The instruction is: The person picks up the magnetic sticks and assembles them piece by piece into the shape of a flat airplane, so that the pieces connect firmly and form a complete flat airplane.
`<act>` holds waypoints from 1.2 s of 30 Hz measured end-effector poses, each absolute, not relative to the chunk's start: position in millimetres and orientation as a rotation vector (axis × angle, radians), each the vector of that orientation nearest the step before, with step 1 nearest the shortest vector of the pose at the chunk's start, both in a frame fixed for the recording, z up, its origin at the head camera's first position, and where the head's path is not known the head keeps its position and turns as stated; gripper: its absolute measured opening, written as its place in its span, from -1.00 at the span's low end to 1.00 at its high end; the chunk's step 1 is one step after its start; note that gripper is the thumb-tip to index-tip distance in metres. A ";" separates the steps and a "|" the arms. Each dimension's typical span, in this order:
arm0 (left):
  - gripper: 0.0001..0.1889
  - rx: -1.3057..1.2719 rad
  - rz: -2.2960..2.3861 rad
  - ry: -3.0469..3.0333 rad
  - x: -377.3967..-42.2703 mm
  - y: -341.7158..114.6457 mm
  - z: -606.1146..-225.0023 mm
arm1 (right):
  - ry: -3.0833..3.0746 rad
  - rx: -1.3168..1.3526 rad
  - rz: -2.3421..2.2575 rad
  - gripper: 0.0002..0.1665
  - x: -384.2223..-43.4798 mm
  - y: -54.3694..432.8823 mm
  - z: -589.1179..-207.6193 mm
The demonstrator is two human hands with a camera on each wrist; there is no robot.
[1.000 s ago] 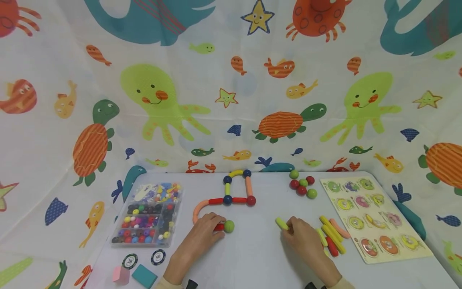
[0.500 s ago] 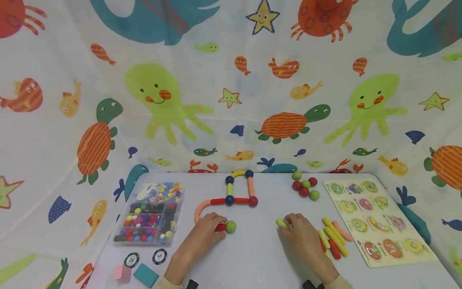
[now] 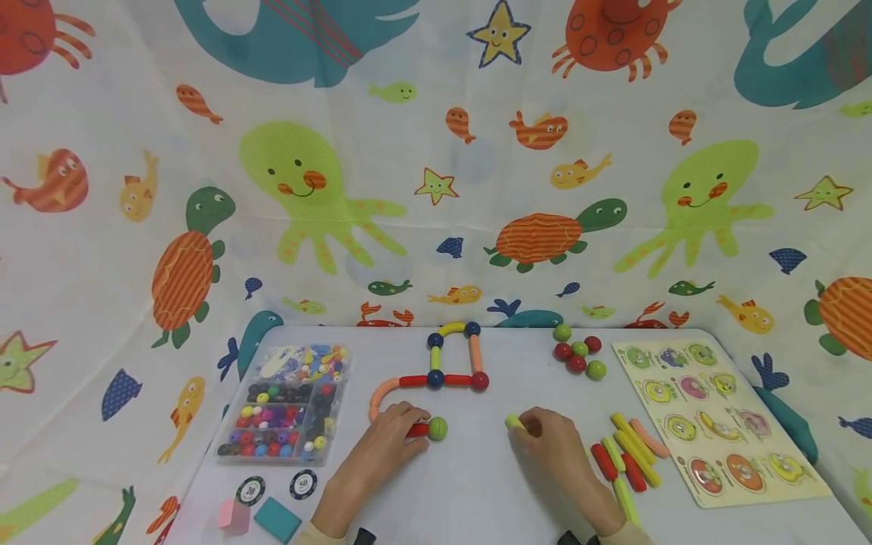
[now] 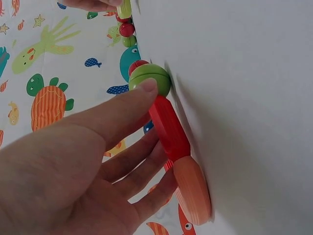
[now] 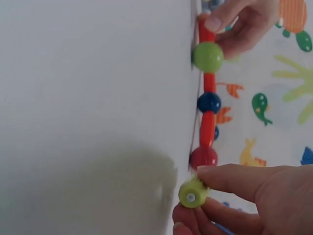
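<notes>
My left hand (image 3: 387,446) pinches a red magnetic rod (image 4: 170,128) on the tabletop, its thumb touching the green ball (image 4: 150,78) at the rod's end. A curved peach rod (image 3: 383,395) joins the red rod's other end. This chain runs up to a frame of rods with navy balls (image 3: 435,378) and a dark red ball (image 3: 480,381). To the right, apart from the green ball, my right hand (image 3: 555,445) pinches a yellow-green rod (image 5: 192,192) between thumb and fingers. A small pale dot shows on that rod's end in the right wrist view.
Loose rods (image 3: 633,462) lie right of the right hand. Behind them are several red and green balls (image 3: 577,364) and a fruit puzzle board (image 3: 702,424). At left stand a bead box (image 3: 289,405), two round chips (image 3: 303,484), a pink block (image 3: 234,516) and a teal block (image 3: 277,519).
My right hand has moved left with the yellow-green rod, uncovering more of the loose rods. My left hand keeps its hold on the red rod. The head view has shifted slightly.
</notes>
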State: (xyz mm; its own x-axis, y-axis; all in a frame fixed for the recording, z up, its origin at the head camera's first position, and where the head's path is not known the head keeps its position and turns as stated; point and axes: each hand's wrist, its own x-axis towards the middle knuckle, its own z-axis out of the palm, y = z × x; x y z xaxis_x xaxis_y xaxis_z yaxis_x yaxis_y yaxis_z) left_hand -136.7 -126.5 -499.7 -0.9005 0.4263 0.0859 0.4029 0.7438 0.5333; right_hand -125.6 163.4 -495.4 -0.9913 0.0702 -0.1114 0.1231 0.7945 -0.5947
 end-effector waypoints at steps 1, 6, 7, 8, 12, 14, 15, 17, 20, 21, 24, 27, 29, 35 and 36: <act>-0.59 0.687 0.873 2.892 -136.5 -126.4 -499.7 | 2.887 0.143 -0.994 -0.77 -124.5 158.7 -495.8; -0.58 0.669 0.864 2.879 -136.3 -126.3 -499.7 | 2.799 0.041 -1.157 -0.77 -117.9 132.3 -501.6; -0.58 0.667 0.861 2.878 -136.1 -126.3 -499.4 | 2.775 0.012 -1.190 -0.76 -116.4 127.3 -503.2; -0.59 0.670 0.858 2.879 -136.1 -126.1 -499.4 | 2.749 -0.012 -1.219 -0.75 -114.9 122.7 -504.5; -0.59 0.713 0.865 2.884 -136.4 -123.8 -499.6 | 2.671 -0.083 -1.307 -0.69 -107.7 107.8 -507.9; -0.60 0.743 0.866 2.890 -136.7 -122.5 -500.0 | 2.660 -0.096 -1.322 -0.68 -104.6 101.4 -509.1; -0.61 0.754 0.863 2.895 -137.0 -122.0 -500.3 | 2.659 -0.098 -1.328 -0.68 -103.2 98.3 -509.8; -0.62 0.777 0.855 2.908 -137.1 -121.5 -501.1 | 2.656 -0.099 -1.334 -0.69 -100.6 92.0 -510.9; -0.63 0.787 0.840 2.924 -137.4 -121.3 -502.3 | 2.646 -0.094 -1.346 -0.70 -98.4 83.5 -511.6; -0.63 0.786 0.838 2.926 -137.6 -121.2 -502.7 | 2.643 -0.084 -1.348 -0.71 -97.7 81.1 -511.6; -0.64 0.781 0.839 2.922 -137.5 -121.3 -502.7 | 2.655 -0.066 -1.353 -0.73 -96.4 75.0 -511.7; -0.63 0.777 0.842 2.924 -137.4 -121.5 -502.6 | 2.681 -0.062 -1.354 -0.75 -95.4 70.7 -512.0; -0.63 0.782 0.841 2.934 -137.5 -121.9 -503.0 | 2.686 -0.067 -1.359 -0.74 -95.1 68.9 -512.2; -0.64 0.773 0.840 2.952 -138.0 -122.8 -503.9 | 2.654 -0.130 -1.373 -0.69 -95.1 67.0 -512.8; -0.64 0.762 0.846 2.945 -138.1 -122.9 -504.1 | 2.651 -0.142 -1.372 -0.68 -95.1 66.8 -512.9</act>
State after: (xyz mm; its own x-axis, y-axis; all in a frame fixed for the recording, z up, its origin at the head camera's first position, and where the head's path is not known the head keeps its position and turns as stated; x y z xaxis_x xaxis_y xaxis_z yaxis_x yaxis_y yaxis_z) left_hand -138.1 -122.9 -504.1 -0.8835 0.4458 0.1442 0.4543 0.7401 0.4957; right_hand -95.1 66.8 -512.9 -0.9838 -0.1539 -0.0918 -0.0139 0.5765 -0.8170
